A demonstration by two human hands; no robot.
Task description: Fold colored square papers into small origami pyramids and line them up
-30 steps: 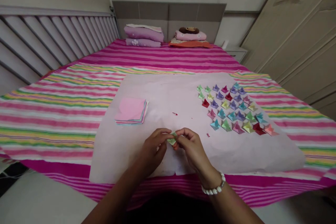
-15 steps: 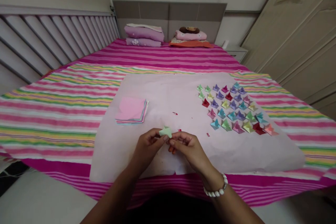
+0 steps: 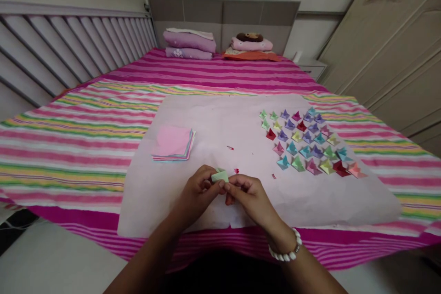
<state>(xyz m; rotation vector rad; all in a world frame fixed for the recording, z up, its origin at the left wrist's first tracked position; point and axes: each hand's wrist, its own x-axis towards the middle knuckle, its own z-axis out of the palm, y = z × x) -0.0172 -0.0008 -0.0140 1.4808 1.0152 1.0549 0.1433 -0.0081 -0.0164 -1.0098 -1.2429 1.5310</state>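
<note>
A small piece of folded pale green paper (image 3: 219,175) is pinched between my two hands above the white sheet. My left hand (image 3: 202,189) grips its left side, thumb in front and fingers behind. The fingertips of my right hand (image 3: 246,193) close on its lower right corner; a white beaded bracelet circles that wrist. Beyond my left hand lies a stack of square coloured paper (image 3: 173,141), pink on top. To the right stand rows of folded paper boats (image 3: 306,137) in many colours.
The large white sheet (image 3: 213,119) lies on a striped bedspread (image 3: 76,147). Small red scraps (image 3: 236,171) are scattered on it near my hands. Folded bedding (image 3: 189,43) is piled by the headboard (image 3: 203,11). A slatted rail (image 3: 86,46) runs along the left.
The green paper has turned in my fingers and now shows a flatter, band-like face instead of a pointed one. Both hands have shifted slightly right.
</note>
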